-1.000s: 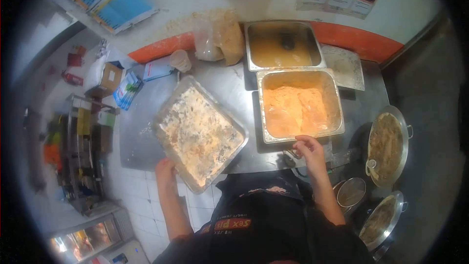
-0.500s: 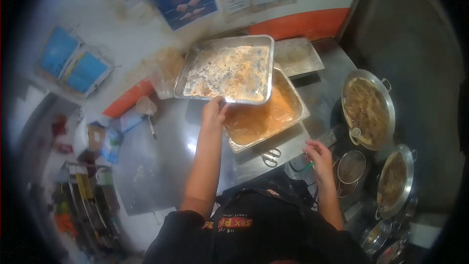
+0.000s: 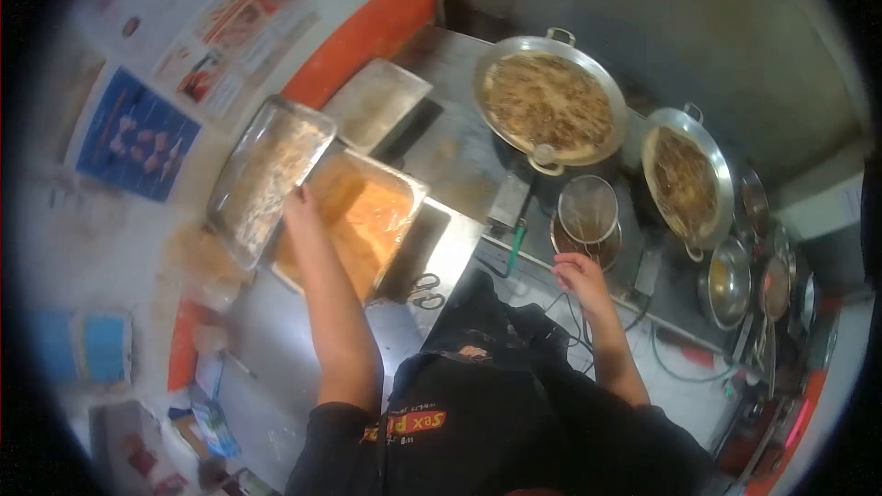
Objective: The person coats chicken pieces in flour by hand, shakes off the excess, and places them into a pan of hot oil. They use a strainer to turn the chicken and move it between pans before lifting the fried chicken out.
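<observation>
My left hand grips the near edge of a shallow metal tray, tilted and streaked with pale, floury residue. Partly under it lies a deep metal pan holding an orange mixture. My right hand is in the air just in front of a wire-mesh strainer, its fingers loosely bent and apart. Nothing shows in that hand. The strainer lies over a round pot on the stove side. A pair of scissors rests on the steel table beside the pan.
Two wide woks of bubbling brown oil, a nearer wok and a further-right wok, stand on the cooker. A metal bowl and several pans sit at right. Another metal tray lies against the wall. A green-handled lever juts out.
The view has swung right, bringing the woks toward the middle. The tray, still in my left hand, has tilted more steeply. My right hand has come nearer the strainer.
</observation>
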`<act>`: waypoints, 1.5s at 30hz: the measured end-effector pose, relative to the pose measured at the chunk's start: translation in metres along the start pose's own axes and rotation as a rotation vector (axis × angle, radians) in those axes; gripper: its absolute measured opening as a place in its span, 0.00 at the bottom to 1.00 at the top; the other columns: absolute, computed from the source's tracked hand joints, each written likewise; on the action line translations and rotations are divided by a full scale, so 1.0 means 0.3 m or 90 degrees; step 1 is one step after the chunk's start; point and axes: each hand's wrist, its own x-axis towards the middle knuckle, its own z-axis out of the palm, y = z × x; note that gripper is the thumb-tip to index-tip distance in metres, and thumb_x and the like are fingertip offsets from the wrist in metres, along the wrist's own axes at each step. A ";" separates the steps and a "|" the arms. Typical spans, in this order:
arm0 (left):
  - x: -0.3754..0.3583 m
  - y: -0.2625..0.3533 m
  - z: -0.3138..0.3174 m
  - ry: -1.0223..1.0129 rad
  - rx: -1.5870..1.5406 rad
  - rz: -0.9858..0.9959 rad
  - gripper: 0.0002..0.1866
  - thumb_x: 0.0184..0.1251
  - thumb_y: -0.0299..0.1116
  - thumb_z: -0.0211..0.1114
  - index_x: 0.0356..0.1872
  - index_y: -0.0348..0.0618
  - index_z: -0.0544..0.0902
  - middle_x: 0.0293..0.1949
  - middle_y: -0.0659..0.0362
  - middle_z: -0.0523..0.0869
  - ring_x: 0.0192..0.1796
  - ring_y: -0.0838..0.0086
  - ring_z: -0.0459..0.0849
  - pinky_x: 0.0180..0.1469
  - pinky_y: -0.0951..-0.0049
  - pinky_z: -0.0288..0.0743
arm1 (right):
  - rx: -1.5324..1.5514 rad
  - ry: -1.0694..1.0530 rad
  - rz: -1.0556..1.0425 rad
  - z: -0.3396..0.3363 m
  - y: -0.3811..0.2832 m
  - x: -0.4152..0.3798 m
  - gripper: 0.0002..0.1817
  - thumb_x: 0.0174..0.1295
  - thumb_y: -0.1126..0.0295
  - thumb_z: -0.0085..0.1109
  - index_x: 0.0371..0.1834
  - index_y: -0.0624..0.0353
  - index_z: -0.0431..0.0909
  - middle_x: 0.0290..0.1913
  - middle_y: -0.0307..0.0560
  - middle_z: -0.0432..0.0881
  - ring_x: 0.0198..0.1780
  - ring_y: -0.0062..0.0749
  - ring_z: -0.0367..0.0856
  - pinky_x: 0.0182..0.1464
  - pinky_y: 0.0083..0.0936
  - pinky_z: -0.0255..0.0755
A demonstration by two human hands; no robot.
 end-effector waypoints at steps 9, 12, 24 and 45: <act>-0.913 -0.080 0.106 -0.369 0.265 0.019 0.08 0.63 0.34 0.57 0.42 0.47 0.75 0.35 0.63 0.76 0.34 0.81 0.73 0.31 0.83 0.65 | 0.022 0.189 -0.019 -0.123 0.135 -0.329 0.15 0.58 0.69 0.54 0.47 0.64 0.75 0.35 0.41 0.81 0.33 0.21 0.75 0.36 0.17 0.68; -1.075 -0.392 -0.055 -0.501 0.579 -0.210 0.06 0.62 0.32 0.58 0.35 0.42 0.78 0.24 0.63 0.77 0.21 0.84 0.69 0.22 0.85 0.60 | 0.048 0.306 0.040 -0.140 0.283 -0.516 0.16 0.57 0.68 0.54 0.47 0.64 0.75 0.34 0.41 0.80 0.32 0.21 0.75 0.35 0.16 0.68; -0.747 -1.336 -0.262 -0.126 0.488 -0.401 0.14 0.68 0.42 0.50 0.34 0.42 0.73 0.19 0.62 0.73 0.21 0.77 0.74 0.17 0.79 0.65 | 0.172 0.500 0.070 -0.317 0.560 -0.827 0.17 0.55 0.69 0.54 0.45 0.67 0.76 0.33 0.44 0.79 0.30 0.21 0.74 0.33 0.16 0.68; -0.651 -1.359 -0.257 -0.359 0.533 -0.340 0.10 0.71 0.40 0.52 0.34 0.47 0.74 0.25 0.67 0.77 0.18 0.84 0.62 0.18 0.82 0.55 | 0.326 0.458 0.168 -0.642 1.228 -0.678 0.10 0.61 0.74 0.52 0.45 0.62 0.76 0.33 0.41 0.79 0.34 0.20 0.73 0.38 0.18 0.67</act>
